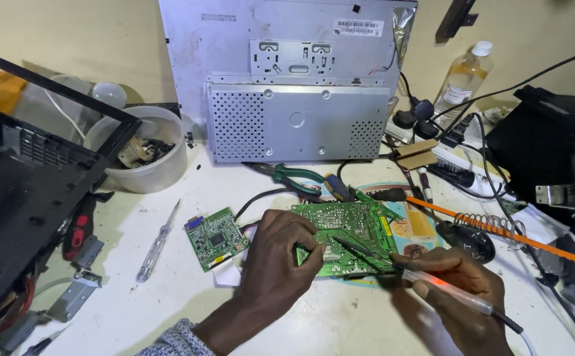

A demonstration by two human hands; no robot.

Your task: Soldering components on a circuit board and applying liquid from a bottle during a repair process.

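head | left hand point(277, 254) grips green board point(350, 231) edge | right hand point(462, 283) closed on soldering iron point(399, 264), tip on board

We see a large green circuit board point(350, 234) lying flat on the white table, solder side up, and a clear-handled soldering iron point(426, 280) slanting onto it.

Both hands point(281, 257) point(462, 283) low, fingers curled
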